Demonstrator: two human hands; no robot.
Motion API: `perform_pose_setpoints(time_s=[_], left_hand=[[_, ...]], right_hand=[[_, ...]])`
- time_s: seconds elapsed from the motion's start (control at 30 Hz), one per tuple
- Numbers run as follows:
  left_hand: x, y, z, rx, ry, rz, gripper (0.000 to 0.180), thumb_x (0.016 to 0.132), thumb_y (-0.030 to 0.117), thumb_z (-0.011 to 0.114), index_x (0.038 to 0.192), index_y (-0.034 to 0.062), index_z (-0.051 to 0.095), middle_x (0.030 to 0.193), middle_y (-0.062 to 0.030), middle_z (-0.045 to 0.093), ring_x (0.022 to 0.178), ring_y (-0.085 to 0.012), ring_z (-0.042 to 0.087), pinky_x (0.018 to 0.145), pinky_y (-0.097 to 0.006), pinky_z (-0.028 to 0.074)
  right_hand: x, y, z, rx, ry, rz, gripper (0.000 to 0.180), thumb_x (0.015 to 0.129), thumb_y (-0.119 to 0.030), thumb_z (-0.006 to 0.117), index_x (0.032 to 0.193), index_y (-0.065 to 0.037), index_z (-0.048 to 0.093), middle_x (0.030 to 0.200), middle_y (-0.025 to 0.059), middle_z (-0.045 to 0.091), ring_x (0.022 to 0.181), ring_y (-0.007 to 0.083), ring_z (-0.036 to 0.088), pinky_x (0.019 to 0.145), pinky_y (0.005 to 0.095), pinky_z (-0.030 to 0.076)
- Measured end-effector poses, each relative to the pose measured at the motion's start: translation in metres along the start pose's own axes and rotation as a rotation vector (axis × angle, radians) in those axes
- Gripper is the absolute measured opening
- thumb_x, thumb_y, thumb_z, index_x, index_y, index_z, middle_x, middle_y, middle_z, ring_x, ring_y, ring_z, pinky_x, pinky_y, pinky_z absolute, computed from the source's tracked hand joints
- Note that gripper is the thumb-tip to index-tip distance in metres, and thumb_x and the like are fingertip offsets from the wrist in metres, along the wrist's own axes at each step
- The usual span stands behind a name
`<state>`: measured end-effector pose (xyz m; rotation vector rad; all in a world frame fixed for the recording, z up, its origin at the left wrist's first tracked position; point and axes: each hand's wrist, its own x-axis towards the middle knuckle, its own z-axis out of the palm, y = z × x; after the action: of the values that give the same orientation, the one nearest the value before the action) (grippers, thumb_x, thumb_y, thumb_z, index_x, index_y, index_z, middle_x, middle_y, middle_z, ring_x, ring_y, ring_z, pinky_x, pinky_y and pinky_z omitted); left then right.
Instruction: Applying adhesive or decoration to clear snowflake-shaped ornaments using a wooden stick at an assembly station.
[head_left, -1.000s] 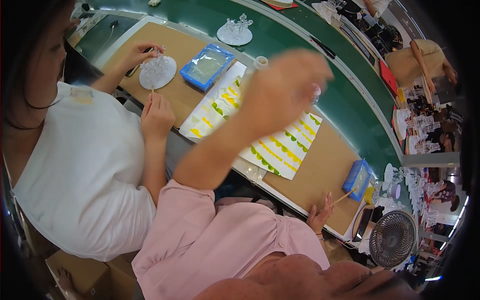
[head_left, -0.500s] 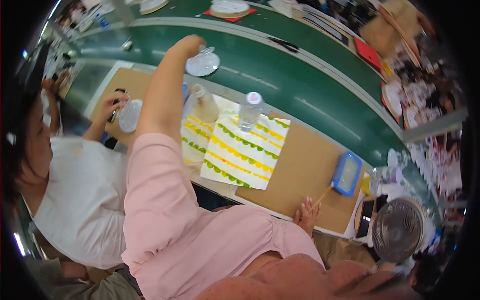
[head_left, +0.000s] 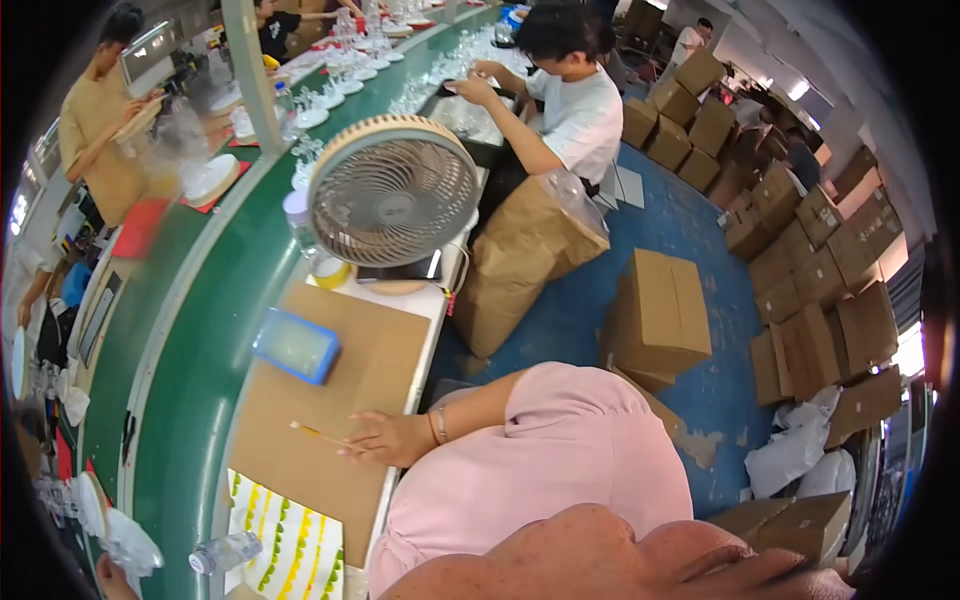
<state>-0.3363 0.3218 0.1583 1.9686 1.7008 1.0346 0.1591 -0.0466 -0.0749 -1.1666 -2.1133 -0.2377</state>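
At the lower left edge, my left hand is partly cut off, its fingers closed at the rim of a clear, disc-shaped piece over the green belt. My right hand rests low over the brown cardboard sheet, its fingers closed around a thin wooden brush with a pale tip. Beyond it on the cardboard lies a blue-rimmed tray with something pale inside. A clear bottle stands on a white sheet with yellow and green scallops.
A round fan stands at the table's far end, beside a dark phone and a yellow-based container. A brown paper sack and a carton are on the blue floor. A co-worker sits beyond the fan; scissors lie across the belt.
My view has swung to the right, bringing the fan, sack and cartons in. My left hand and the clear piece now sit at the lower left edge. The brush stays in my right hand.
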Motion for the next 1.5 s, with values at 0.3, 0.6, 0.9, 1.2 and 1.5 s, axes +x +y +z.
perform_pose_setpoints(time_s=[0.3, 0.6, 0.9, 1.2, 1.5], left_hand=[[-0.121, 0.146, 0.066, -0.261, -0.211, 0.226, 0.031, 0.091, 0.016, 0.056, 0.115, -0.0013, 0.062, 0.114, -0.0132, 0.062, 0.098, -0.0209, 0.060, 0.079, -0.031, 0.050], [-0.261, 0.238, 0.152, 0.066, -0.264, 0.301, 0.027, 0.074, 0.021, 0.080, 0.082, -0.0002, 0.066, 0.069, -0.0093, 0.061, 0.059, -0.0189, 0.056, 0.057, -0.029, 0.046], [-0.291, 0.209, 0.223, 0.096, -0.088, 0.308, 0.024, 0.075, 0.019, 0.078, 0.089, 0.0047, 0.066, 0.078, -0.0087, 0.065, 0.059, -0.0205, 0.058, 0.056, -0.031, 0.048], [-0.320, 0.185, 0.221, -0.194, 0.067, 0.120, 0.023, 0.079, 0.013, 0.073, 0.101, 0.0080, 0.067, 0.097, -0.0107, 0.064, 0.080, -0.0245, 0.063, 0.064, -0.034, 0.052], [-0.368, 0.193, 0.173, -0.289, 0.419, 0.557, 0.026, 0.091, 0.010, 0.052, 0.113, 0.0059, 0.066, 0.119, -0.0174, 0.059, 0.095, -0.0312, 0.059, 0.078, -0.039, 0.048]], right_hand=[[-0.010, 0.007, -0.002, 0.345, 0.024, -0.011, 0.051, 0.087, -0.002, 0.051, 0.135, -0.008, 0.037, 0.144, 0.0174, 0.042, 0.120, 0.0332, 0.051, 0.101, 0.0496, 0.038], [-0.031, 0.030, -0.111, 0.267, -0.015, -0.031, 0.041, 0.101, -0.026, 0.034, 0.131, -0.002, 0.048, 0.124, 0.0177, 0.059, 0.108, 0.0354, 0.058, 0.089, 0.0446, 0.047], [0.033, 0.073, -0.137, 0.126, 0.305, 0.093, 0.028, 0.101, -0.022, 0.041, 0.100, -0.001, 0.059, 0.083, 0.0107, 0.062, 0.074, 0.0249, 0.058, 0.070, 0.0394, 0.048], [0.079, 0.128, -0.080, 0.081, 0.238, 0.216, 0.018, 0.095, -0.018, 0.059, 0.089, -0.001, 0.060, 0.079, 0.0080, 0.063, 0.071, 0.0166, 0.061, 0.069, 0.0277, 0.049], [0.050, 0.158, -0.080, 0.254, 0.277, 0.517, 0.031, 0.101, -0.021, 0.048, 0.094, 0.006, 0.062, 0.086, 0.0128, 0.063, 0.074, 0.0183, 0.060, 0.066, 0.0288, 0.052]])
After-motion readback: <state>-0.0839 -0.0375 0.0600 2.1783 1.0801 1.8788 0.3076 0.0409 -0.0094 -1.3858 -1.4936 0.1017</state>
